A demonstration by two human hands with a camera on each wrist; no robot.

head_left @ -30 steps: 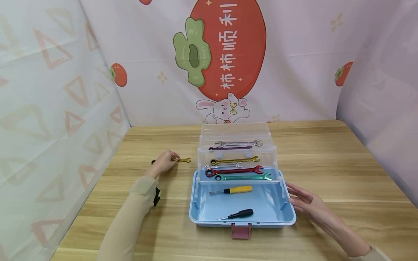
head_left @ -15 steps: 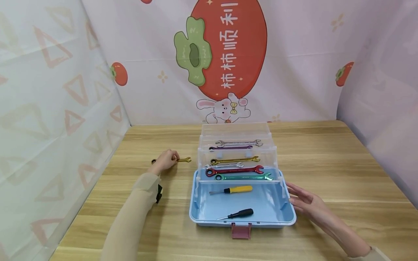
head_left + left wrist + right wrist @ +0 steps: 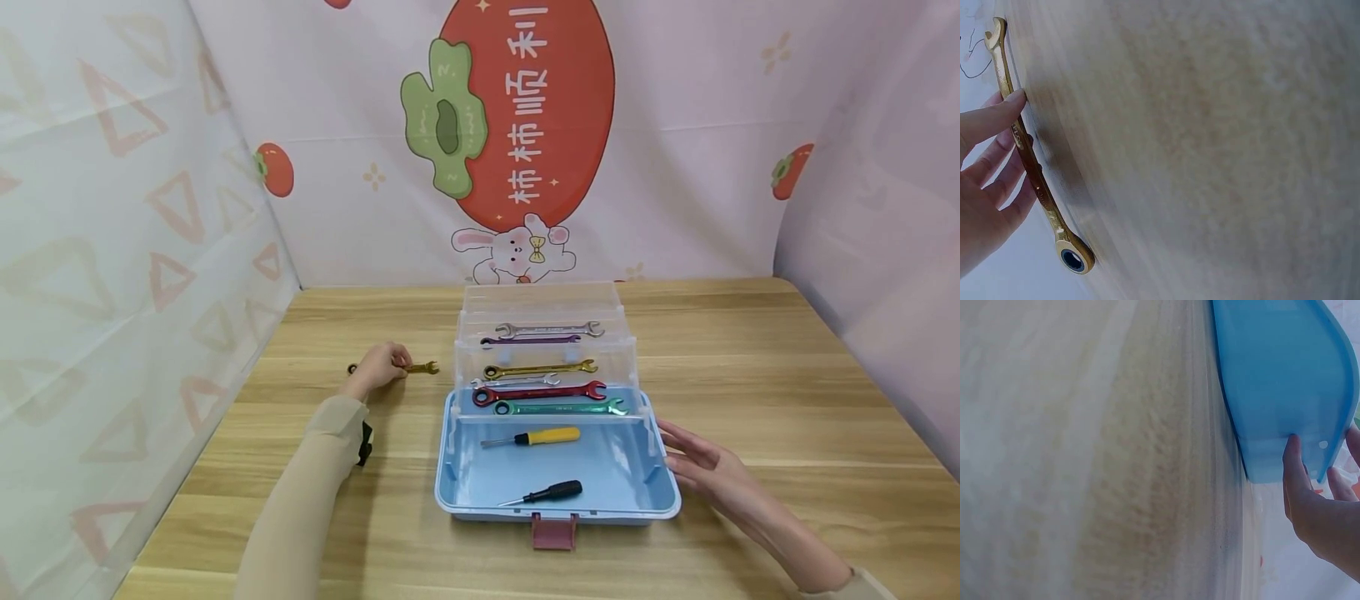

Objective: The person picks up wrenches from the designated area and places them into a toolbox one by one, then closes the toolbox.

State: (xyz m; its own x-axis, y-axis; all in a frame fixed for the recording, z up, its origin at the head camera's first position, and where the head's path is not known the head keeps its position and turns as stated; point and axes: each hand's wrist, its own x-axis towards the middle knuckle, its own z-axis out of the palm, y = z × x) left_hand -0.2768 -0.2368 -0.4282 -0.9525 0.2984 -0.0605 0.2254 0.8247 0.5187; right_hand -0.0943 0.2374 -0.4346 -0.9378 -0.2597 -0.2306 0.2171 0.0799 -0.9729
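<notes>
On the wooden table at the left, my left hand (image 3: 382, 368) pinches a gold ratcheting combination wrench (image 3: 423, 367) by its shank. In the left wrist view, the thumb lies across the front of the wrench (image 3: 1036, 169) with the fingers behind it; its ring end points down. My right hand (image 3: 708, 471) touches the right end of the light blue toolbox (image 3: 551, 514) with fairly straight fingers. Up close, in the right wrist view, one finger lies against the blue outer wall (image 3: 1279, 369) and other fingertips are at the rim.
Raised clear trays (image 3: 547, 296) at the toolbox's back carry several wrenches, including a red wrench (image 3: 536, 393) and a green wrench (image 3: 558, 408). A yellow screwdriver (image 3: 551, 436) and a black screwdriver (image 3: 555, 490) lie in the box bottom. A maroon latch (image 3: 553, 533) hangs in front.
My left hand shifts only slightly on the gold wrench, which tips a little. The right hand and the toolbox keep their places.
</notes>
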